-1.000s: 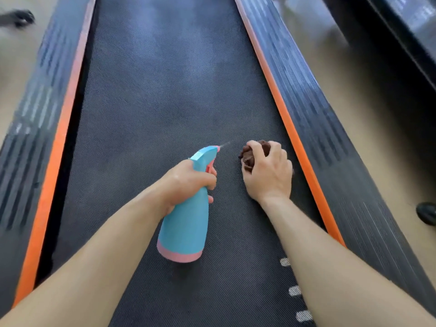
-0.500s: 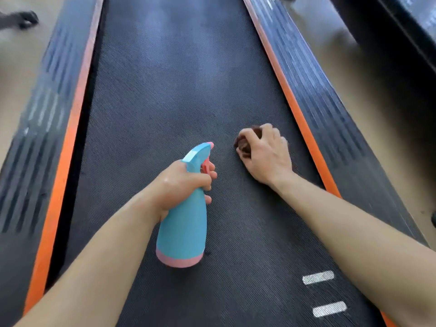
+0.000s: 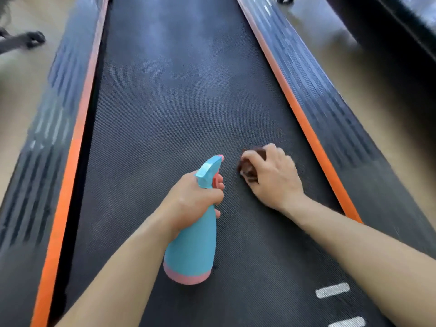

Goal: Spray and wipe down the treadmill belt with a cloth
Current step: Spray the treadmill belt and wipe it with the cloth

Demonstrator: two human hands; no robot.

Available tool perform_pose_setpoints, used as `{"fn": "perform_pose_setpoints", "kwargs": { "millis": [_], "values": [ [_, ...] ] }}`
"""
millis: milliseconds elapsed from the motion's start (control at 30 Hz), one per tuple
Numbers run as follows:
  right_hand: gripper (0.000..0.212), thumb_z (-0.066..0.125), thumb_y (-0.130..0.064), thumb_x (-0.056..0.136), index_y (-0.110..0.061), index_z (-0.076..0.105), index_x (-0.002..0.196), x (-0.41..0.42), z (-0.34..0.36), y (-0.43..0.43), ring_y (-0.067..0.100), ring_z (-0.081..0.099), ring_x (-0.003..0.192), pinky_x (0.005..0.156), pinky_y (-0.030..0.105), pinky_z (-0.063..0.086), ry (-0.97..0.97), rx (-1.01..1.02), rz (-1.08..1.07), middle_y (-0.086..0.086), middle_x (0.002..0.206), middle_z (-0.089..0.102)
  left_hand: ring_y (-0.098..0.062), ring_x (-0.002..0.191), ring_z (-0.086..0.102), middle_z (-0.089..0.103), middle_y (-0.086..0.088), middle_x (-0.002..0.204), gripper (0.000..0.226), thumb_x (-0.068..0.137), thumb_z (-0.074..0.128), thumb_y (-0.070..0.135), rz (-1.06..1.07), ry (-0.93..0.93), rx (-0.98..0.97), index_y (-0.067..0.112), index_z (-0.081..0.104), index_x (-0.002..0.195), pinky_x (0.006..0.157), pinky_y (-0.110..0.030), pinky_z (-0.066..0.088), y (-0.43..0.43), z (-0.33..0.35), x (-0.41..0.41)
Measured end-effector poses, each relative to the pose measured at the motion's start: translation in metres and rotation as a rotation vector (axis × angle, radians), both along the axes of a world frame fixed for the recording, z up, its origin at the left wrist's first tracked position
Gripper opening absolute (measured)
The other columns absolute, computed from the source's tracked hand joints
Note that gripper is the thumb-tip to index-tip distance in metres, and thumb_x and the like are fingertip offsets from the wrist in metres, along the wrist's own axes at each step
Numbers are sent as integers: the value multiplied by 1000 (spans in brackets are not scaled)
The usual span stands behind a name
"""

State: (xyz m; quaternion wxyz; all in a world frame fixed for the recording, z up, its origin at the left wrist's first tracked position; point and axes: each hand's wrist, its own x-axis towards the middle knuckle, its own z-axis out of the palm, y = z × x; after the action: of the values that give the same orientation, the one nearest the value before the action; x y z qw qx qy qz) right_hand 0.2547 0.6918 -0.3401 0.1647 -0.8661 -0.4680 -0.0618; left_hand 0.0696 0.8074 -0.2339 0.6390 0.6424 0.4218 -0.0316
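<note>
Your left hand (image 3: 193, 197) grips the blue plastic spray bottle (image 3: 192, 244); right hand (image 3: 271, 178) fisted on the balled brown cloth (image 3: 250, 167). Mist ahead, then wipe w/ firm overlapping strokes across the black textured belt (image 3: 177, 102).

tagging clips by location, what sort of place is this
Likely a gym: a treadmill belt with orange side strips, and another machine's black frame beside it on a bare floor.

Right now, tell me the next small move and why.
Probably squeeze the trigger: the left hand aims the spray bottle up the treadmill belt, while the right hand presses the brown cloth down, ready to wipe.
</note>
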Motion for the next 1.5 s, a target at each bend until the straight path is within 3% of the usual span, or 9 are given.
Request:
{"fn": "perform_pose_setpoints", "kwargs": {
  "millis": [133, 333, 533, 700, 833, 967, 1167, 1333, 1500],
  "values": [
    [40, 68, -45, 85, -34, 60, 123, 10, -4, -41, 35, 54, 91, 77, 44, 50, -28, -36, 105, 10, 109, 50, -21, 72, 67, 73, -6, 113, 29, 87, 62, -4, 0, 16, 16, 13, 71, 109, 60, -25, 57, -2, -2, 2],
    [39, 61, -44, 89, -31, 54, 126, 76, 14, 51, 38, 50, 108, 91, 47, 43, -4, -117, -302, 15, 121, 48, -20, 72, 70, 75, -6, 115, 33, 79, 68, 6, -14, -11, 46, 20, 73, 109, 60, -23, 58, -4, 1, 2],
    [38, 66, -42, 83, -28, 59, 118, 6, 10, -56, 36, 52, 87, 71, 43, 45, -94, -124, -111, 12, 102, 49, -23, 82, 76, 76, -2, 109, 49, 61, 63, 19, -16, 3, 24, 27, 74, 108, 78, -45, 67, 1, -2, -1],
    [42, 66, -44, 82, -27, 58, 119, 29, 9, -52, 35, 51, 93, 78, 45, 39, -286, -209, -91, 14, 107, 52, -19, 75, 74, 76, 5, 103, 52, 61, 64, 22, -30, 3, 50, 31, 74, 111, 78, -45, 67, -2, -5, 1],
    [39, 53, -46, 92, -25, 50, 124, 69, 15, 10, 38, 47, 109, 94, 49, 36, -159, -238, -312, 17, 121, 48, -15, 73, 71, 76, 5, 106, 48, 62, 65, 22, -41, -2, 88, 28, 74, 109, 75, -42, 67, -7, -5, 3],
    [40, 52, -47, 92, -24, 49, 124, 54, 21, 14, 38, 48, 109, 93, 49, 38, -69, -221, -391, 18, 121, 49, -19, 72, 72, 76, 4, 109, 45, 73, 69, 16, -77, -5, 100, 30, 72, 115, 62, -26, 60, -11, -1, 3],
    [44, 67, -46, 81, -27, 57, 120, -11, 10, -70, 34, 52, 88, 75, 42, 41, -127, -166, -153, 12, 103, 52, -28, 93, 77, 76, 5, 106, 55, 61, 64, 20, -87, -12, 101, 27, 74, 115, 78, -49, 66, -6, -8, 3],
    [40, 54, -44, 92, -26, 49, 128, 28, 13, -11, 34, 49, 101, 86, 46, 39, -67, -138, -254, 14, 115, 49, -25, 71, 77, 77, 9, 107, 50, 63, 62, 20, -156, -3, 136, 38, 73, 108, 72, -35, 62, -10, -9, 4],
    [44, 54, -47, 93, -25, 47, 131, 26, 18, 3, 35, 47, 106, 90, 47, 39, 12, -149, -359, 16, 120, 47, -27, 78, 77, 75, 4, 112, 56, 63, 62, 18, -139, -20, 125, 43, 73, 112, 71, -36, 63, -14, -7, 4]
  ]
}}
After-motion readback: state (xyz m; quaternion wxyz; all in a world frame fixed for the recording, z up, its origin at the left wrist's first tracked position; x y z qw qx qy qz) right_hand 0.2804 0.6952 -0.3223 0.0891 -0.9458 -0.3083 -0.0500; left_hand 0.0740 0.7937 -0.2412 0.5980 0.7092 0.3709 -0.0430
